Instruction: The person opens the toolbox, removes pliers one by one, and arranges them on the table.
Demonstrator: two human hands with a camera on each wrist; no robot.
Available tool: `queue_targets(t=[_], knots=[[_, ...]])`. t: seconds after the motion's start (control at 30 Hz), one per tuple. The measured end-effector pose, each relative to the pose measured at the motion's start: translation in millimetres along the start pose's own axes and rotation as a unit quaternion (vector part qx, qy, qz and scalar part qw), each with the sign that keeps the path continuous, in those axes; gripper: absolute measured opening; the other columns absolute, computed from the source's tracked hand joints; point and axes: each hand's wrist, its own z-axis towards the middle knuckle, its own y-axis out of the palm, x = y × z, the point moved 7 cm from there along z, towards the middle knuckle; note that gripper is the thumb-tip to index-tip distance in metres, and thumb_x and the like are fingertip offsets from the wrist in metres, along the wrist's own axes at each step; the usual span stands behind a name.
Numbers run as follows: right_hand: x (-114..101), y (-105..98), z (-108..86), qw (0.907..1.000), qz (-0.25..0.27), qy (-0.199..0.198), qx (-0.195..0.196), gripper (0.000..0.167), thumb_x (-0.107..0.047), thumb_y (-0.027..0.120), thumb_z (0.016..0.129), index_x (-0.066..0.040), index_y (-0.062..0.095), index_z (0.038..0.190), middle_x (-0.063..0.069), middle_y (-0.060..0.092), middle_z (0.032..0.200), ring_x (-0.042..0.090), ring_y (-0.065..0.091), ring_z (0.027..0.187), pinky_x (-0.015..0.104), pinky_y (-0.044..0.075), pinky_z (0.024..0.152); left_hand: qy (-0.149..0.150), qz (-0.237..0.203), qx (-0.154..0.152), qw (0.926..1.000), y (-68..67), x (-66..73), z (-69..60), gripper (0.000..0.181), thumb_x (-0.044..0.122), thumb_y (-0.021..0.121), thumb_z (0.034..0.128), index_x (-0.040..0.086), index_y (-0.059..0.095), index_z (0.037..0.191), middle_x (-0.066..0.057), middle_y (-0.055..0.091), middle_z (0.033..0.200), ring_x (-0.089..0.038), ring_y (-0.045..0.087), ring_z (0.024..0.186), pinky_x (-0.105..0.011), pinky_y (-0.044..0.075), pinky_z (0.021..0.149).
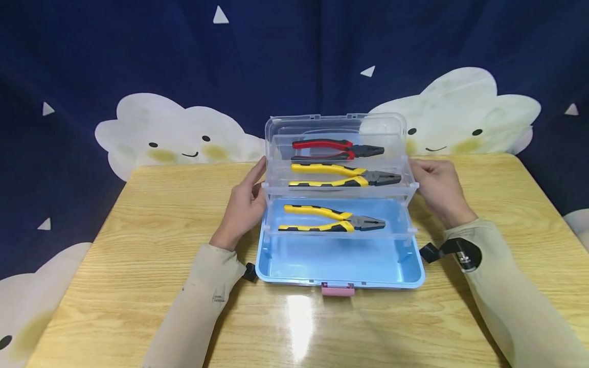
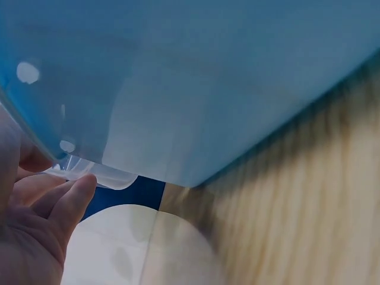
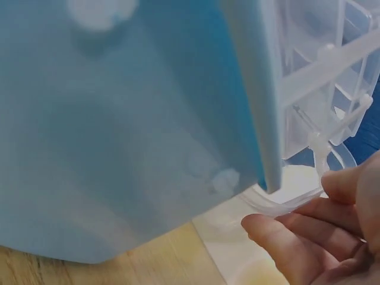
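A light blue toolbox (image 1: pixel 338 260) stands open, its clear lid (image 1: pixel 336 122) raised at the back and clear tiered trays (image 1: pixel 409 193) fanned out above the base. Red-and-black pliers (image 1: pixel 363 151) and yellow-and-black pliers (image 1: pixel 384 178) lie in the upper trays. Another pair of yellow-and-black pliers (image 1: pixel 365 223) lies in the lower tray. My left hand (image 1: pixel 244 204) holds the lid's left edge, its fingers partly hidden behind the plastic. My right hand (image 1: pixel 439 189) grips the right edge; the right wrist view shows thumb and fingers (image 3: pixel 320 231) around the clear rim.
The box rests on a wood-grain table (image 1: pixel 161 230). A pink latch (image 1: pixel 338 290) hangs at its front edge. Behind the table is a dark blue curtain (image 1: pixel 294 61) with white clouds. Small black wrist devices (image 1: pixel 430 253) sit close to both sides of the box.
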Motion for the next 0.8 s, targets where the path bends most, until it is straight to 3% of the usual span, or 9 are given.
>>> queue_targets(t=[0.13,0.23,0.3,0.5,0.8], knots=[[1.5,1.4,0.1,0.9999,-0.007,0.012,-0.001,0.033,-0.050,0.064,0.100,-0.023,0.080,0.111,-0.030,0.072,0.078,0.001,0.066,0.074,0.021,0.057,0.060,-0.004,0.003,-0.006,1.0000,1.9,-0.8,-1.2,0.064,0.013,0.048,0.1068,0.023,0.025,0.166,-0.009,0.056,0.155,-0.025,0.076,0.104,-0.036,0.066,0.082],[2.8,3.2,0.2,0.9996,-0.012,0.020,-0.012,0.046,-0.048,0.063,0.101,-0.010,0.075,0.124,-0.030,0.072,0.078,-0.001,0.067,0.074,0.020,0.059,0.063,-0.011,0.003,-0.010,0.9999,4.4,-1.8,-1.8,0.064,0.016,0.048,0.1078,0.024,0.023,0.166,-0.013,0.061,0.149,-0.025,0.075,0.111,-0.036,0.066,0.087],[3.6,4.4,-0.2,0.9993,-0.014,0.026,-0.022,0.052,-0.047,0.062,0.102,-0.004,0.071,0.130,-0.030,0.072,0.081,-0.002,0.069,0.078,0.019,0.060,0.066,-0.015,0.008,-0.010,0.9998,5.6,-2.7,-2.6,0.063,0.017,0.048,0.1081,0.025,0.023,0.166,-0.012,0.058,0.153,-0.025,0.073,0.119,-0.039,0.065,0.093],[7.2,7.4,-1.0,0.9979,-0.031,0.038,-0.042,0.047,-0.039,0.059,0.105,-0.003,0.067,0.135,-0.027,0.071,0.088,-0.005,0.070,0.083,0.016,0.062,0.074,-0.016,0.038,0.004,0.9991,6.5,-5.7,-4.2,0.059,0.014,0.044,0.1083,0.021,0.029,0.164,-0.009,0.051,0.159,-0.026,0.061,0.137,-0.042,0.056,0.110],[11.2,8.0,-0.5,0.9966,-0.051,0.042,-0.050,0.040,-0.026,0.055,0.108,0.001,0.067,0.134,-0.012,0.075,0.095,-0.003,0.069,0.078,0.018,0.063,0.071,-0.020,0.045,0.010,0.9987,8.2,-5.9,-5.0,0.054,0.011,0.038,0.1091,0.019,0.034,0.163,-0.007,0.043,0.165,-0.029,0.058,0.139,-0.043,0.054,0.112]])
